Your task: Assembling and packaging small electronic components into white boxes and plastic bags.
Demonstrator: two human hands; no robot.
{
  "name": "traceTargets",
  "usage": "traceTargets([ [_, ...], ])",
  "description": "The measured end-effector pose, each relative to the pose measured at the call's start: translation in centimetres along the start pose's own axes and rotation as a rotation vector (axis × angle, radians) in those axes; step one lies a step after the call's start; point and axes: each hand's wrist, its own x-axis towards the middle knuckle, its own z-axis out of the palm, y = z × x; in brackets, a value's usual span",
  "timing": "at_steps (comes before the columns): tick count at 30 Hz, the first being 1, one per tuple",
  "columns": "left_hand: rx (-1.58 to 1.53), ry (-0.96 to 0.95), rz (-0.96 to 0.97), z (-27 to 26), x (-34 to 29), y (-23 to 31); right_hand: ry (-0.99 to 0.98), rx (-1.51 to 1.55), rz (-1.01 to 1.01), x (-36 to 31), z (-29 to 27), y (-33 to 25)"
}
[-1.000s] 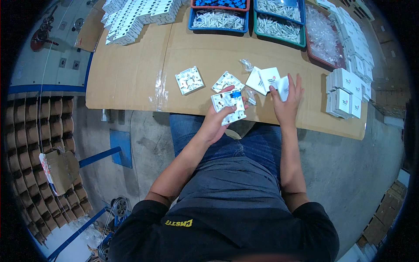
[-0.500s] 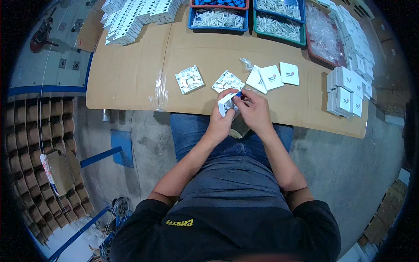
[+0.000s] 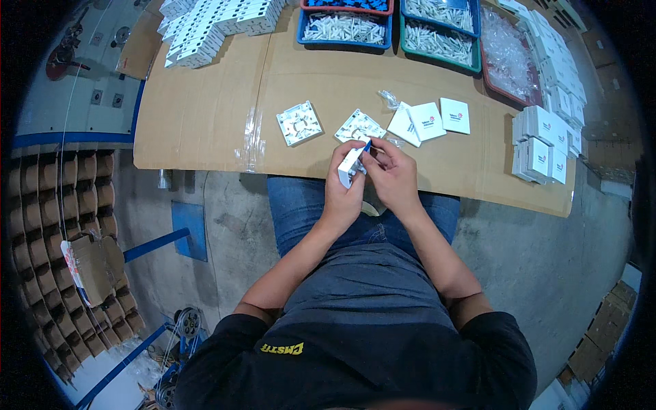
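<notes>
Clock centre = white housing (image 3: pixel 347 171); twelve points away from the wearer.

White housing: held off the bench (image 3: pixel 205 116) near its front edge, tilted on edge, between both hands. Blue part (image 3: pixel 368 145) sits at its upper end, at one o'clock.

Left hand (image 3: pixel 341 198), at six to seven: thumb and fingers wrapped round the housing, gripping it. Right hand (image 3: pixel 399 179), at three: thumb and fingers bunched together at the blue part; cannot tell whether they pinch it, contact hidden.

Bench, near field: second housing (image 3: pixel 360 126) lies flat just past the fingertips, between twelve and one. Third housing (image 3: pixel 299 124) flat at ten to eleven, apart from the second. At two, three white square covers: left cover (image 3: pixel 402 126) partly under middle cover (image 3: pixel 428 121); right cover (image 3: pixel 455 115) just beside the middle one. Clear bag (image 3: pixel 388 100) at one.

Far field: blue tray (image 3: pixel 345 47) of white slim pieces at twelve; green tray (image 3: pixel 441 64) of similar pieces at one; red tray (image 3: pixel 504 100) of clear bags at two. Stacked white units (image 3: pixel 212 34) at ten to eleven; stacked covers (image 3: pixel 540 147) at three.
</notes>
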Motion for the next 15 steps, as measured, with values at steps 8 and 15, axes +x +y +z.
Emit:
traceTargets([
  [8, -0.132, 0.154, 0.099, -1.3, 0.2, 0.7, -0.107, -0.085, 0.156, 0.4, -2.8, -0.9],
  [15, -0.557, 0.129, -0.21, -3.2, 2.4, 0.0, -0.487, -0.625, 0.035, 12.3, -9.8, -0.5],
])
